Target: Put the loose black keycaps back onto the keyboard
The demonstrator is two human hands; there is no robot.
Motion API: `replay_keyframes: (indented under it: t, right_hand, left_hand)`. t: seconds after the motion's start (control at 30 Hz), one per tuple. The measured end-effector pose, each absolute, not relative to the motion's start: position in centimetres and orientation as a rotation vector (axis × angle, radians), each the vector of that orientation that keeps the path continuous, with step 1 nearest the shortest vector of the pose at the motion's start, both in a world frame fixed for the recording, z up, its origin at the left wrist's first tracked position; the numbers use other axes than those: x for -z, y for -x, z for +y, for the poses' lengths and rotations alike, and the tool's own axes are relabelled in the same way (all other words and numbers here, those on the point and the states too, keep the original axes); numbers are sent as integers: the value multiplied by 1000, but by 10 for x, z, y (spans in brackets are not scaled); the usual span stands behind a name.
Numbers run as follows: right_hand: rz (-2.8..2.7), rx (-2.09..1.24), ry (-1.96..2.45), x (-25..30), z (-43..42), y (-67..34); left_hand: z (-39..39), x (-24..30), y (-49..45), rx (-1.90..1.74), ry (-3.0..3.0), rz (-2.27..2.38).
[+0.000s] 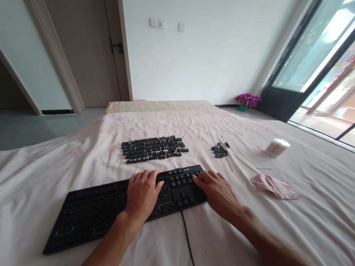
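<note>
A black keyboard [101,205] lies tilted on the pale pink bedspread, and its left part shows bare key sockets. On the number pad [180,181] at its right end, keycaps are in place. My left hand [142,193] lies across the keyboard right of its middle, fingers bent over the far edge and thumb pointing right. At the right end, my right hand [216,185] grips the edge, its thumb over the number pad keys and its other fingers bent outside. Beyond the keyboard sit rows of loose black keycaps [153,148]. A smaller keycap pile [219,150] lies to their right.
A tub of cotton swabs [278,147] lies on its side at the right, with loose swabs nearby. Closer is a crumpled pink cloth [274,186]. The keyboard's cable [189,249] runs toward me between my arms. Purple flowers [247,100] stand on the floor beyond the bedspread.
</note>
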State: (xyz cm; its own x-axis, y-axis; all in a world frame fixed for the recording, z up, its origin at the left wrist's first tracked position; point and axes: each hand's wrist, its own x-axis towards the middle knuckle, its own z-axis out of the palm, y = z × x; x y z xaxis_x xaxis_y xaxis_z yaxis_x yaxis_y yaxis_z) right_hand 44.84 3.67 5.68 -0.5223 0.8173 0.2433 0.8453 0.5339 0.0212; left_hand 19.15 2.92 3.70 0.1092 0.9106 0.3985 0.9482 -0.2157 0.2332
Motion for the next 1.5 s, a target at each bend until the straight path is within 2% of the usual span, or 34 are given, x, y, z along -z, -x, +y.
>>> replay_keyframes:
  t: [0.2,0.87,1.0,1.2,1.33,1.4,1.5]
  right_hand:
    - [-2138,-151,1324,-41,49,-463]
    - [-2526,186,1332,-60,29,-435]
    - [-2576,161,1314,-63,30,-431]
    - [-2231,12,1283,-55,32,-439]
    - [-2259,-150,1154,-57,20,-430]
    - [-2291,-169,1227,-65,19,-430]
    - [-2209,-94,1588,-84,29,-452]
  left_hand:
    - [29,-37,-191,713,2278,-1920]
    - [28,-37,-191,705,2271,-1916]
    - [28,-37,-192,690,2272,-1918]
    - [27,-37,-191,685,2271,-1917]
    - [28,-37,-191,678,2278,-1921]
    - [28,-37,-191,677,2283,-1916]
    - [27,-37,-191,672,2282,-1903]
